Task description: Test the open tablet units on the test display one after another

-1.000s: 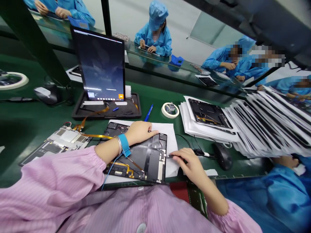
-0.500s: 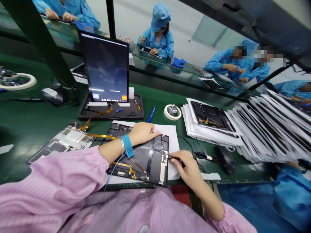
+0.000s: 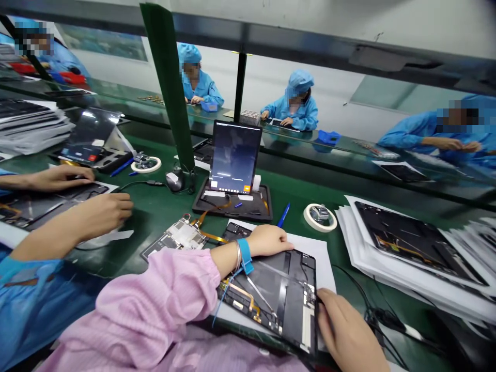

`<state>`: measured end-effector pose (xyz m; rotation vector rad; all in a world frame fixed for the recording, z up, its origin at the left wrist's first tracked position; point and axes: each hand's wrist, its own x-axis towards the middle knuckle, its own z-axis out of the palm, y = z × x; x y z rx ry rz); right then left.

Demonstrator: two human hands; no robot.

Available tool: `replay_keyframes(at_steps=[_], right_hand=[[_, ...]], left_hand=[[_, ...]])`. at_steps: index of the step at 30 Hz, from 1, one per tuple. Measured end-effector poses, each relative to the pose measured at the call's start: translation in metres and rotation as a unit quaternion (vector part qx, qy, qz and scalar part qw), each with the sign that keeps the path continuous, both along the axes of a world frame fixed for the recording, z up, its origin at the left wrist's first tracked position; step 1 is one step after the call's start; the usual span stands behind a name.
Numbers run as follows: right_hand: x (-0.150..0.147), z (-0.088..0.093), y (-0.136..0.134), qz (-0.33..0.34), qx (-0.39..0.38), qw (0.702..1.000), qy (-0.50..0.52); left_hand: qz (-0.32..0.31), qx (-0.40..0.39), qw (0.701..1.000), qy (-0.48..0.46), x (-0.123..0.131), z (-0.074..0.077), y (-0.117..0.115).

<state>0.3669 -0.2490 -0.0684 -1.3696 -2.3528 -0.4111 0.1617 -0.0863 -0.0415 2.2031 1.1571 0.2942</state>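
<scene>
Swinging leftward, the view is bringing a co-worker's hands (image 3: 87, 218) into sight. Edge work is probably underway, calling for a steady open tablet shell (image 3: 271, 283), which is lying before me on white paper (image 3: 321, 252). My left hand (image 3: 267, 241) is pressing across it, thumb parted from fingers; my right hand (image 3: 346, 328) is curling at its right edge, grip hidden, so I'm not telling. Rightward, a paper stack (image 3: 360, 253) is crowding, black cables (image 3: 382, 316) trailing nearby.

1. Place: electronics workshop.
2. Several workers (image 3: 304, 114) in matching light-blue smocks and caps.
3. Long green-topped workbench (image 3: 151, 217).
4. Opened flat black tablet shell (image 3: 271, 284), internal components exposed.
5. Stacked black shells (image 3: 414, 243) with white paper sheets (image 3: 351, 243).
</scene>
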Motion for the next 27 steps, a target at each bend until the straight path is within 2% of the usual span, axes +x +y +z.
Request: replay_keyframes(at_steps=[5, 11, 13, 16, 18, 21, 25, 27], right_hand=[[-0.003, -0.004, 0.0, -0.01, -0.045, 0.999, 0.015], [0.009, 0.0, -0.001, 0.01, -0.092, 0.995, 0.033], [0.015, -0.002, -0.004, -0.004, -0.105, 0.993, 0.057], [0.025, -0.003, -0.01, -0.051, -0.082, 0.989, 0.116], [0.028, -0.001, -0.014, -0.037, -0.049, 0.99, 0.127], [0.025, 0.007, -0.018, -0.002, -0.034, 0.996, 0.078], [0.014, 0.012, -0.015, -0.064, -0.059, 0.995, -0.055], [0.01, 0.012, -0.013, -0.075, -0.065, 0.991, -0.089]], left_hand=[[-0.001, -0.011, 1.0, -0.007, 0.0, -0.001, 0.0], [-0.007, -0.004, 1.0, -0.005, -0.002, 0.0, -0.001], [-0.01, 0.0, 1.0, -0.008, -0.002, 0.0, 0.0], [-0.011, 0.003, 1.0, -0.008, -0.002, -0.001, 0.0], [-0.017, 0.009, 1.0, -0.007, -0.002, -0.002, -0.001], [-0.025, 0.021, 0.999, -0.013, -0.003, -0.003, -0.003], [-0.026, 0.009, 1.0, -0.008, -0.004, -0.003, -0.003], [-0.031, 0.004, 1.0, -0.003, -0.004, -0.002, -0.003]])
